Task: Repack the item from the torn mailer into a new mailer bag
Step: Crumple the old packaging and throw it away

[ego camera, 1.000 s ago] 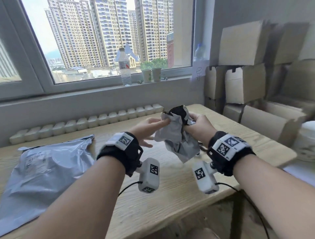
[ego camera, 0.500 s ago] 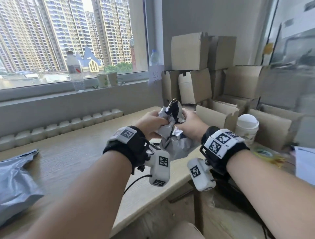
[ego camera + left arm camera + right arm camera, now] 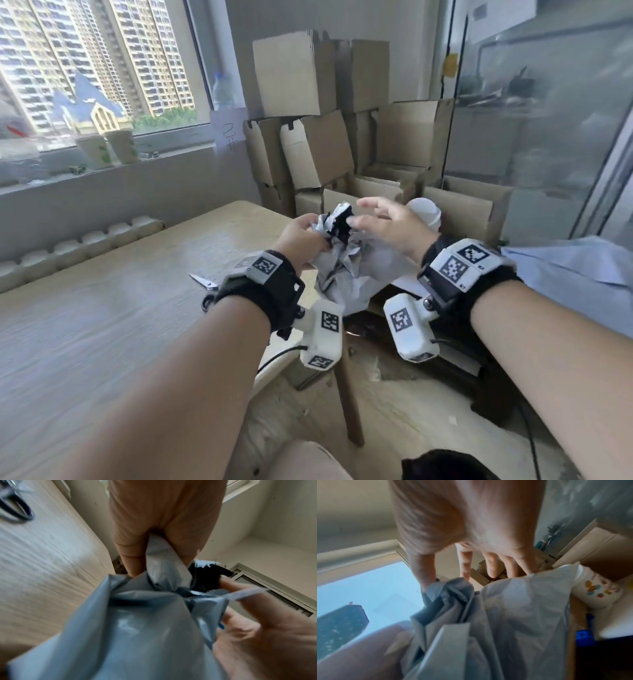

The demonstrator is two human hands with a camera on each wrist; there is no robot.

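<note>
My left hand (image 3: 301,236) grips the crumpled grey torn mailer (image 3: 342,270) by its bunched top, held in the air just past the table's right end. The mailer's black inner side (image 3: 342,219) shows at the torn opening. My right hand (image 3: 383,222) hovers right of that opening with fingers spread and straight, holding nothing. In the left wrist view my left hand (image 3: 154,527) clamps a fold of the mailer (image 3: 137,628). In the right wrist view my right hand (image 3: 471,534) is spread above the mailer (image 3: 513,615), thumb by its edge. No item or other mailer is in view.
Scissors (image 3: 203,281) lie on the wooden table (image 3: 102,325) left of my left wrist. Stacked cardboard boxes (image 3: 315,147) fill the corner behind. A white lidded tub (image 3: 424,212) stands beyond my right hand. A pale blue sheet (image 3: 565,267) lies at the right.
My view has swung right, so the mailer on the table's left is out of sight. Both hands carried the crumpled mailer right. My right hand has let go and spread its fingers.
</note>
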